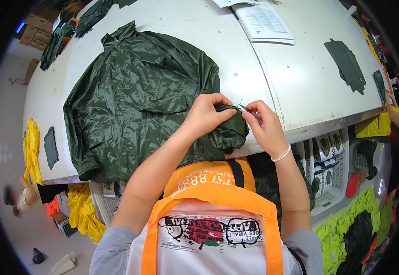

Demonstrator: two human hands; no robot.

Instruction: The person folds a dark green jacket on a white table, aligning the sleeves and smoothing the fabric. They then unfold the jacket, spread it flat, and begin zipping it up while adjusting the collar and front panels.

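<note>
A dark green, shiny rain jacket point(135, 96) lies spread on the white table, its collar at the far side. My left hand point(208, 114) is closed on the end of one sleeve, pinching the edge of the cuff point(230, 130) up near the table's front edge. Close beside it, my right hand point(267, 126) grips a small pointed metal tool point(244, 108) that looks like thread snips. Its tip is at the cuff's edge, where a thin loose thread point(241, 101) sticks up. Most of the tool is hidden by my fingers.
Printed sheets point(266, 23) lie at the table's far side. Dark green folded pieces point(346, 66) lie to the right, another dark piece point(51, 147) to the left beside a yellow garment point(32, 151). White baskets point(330, 169) with packages stand below the table. Another person's hand point(394, 107) shows far right.
</note>
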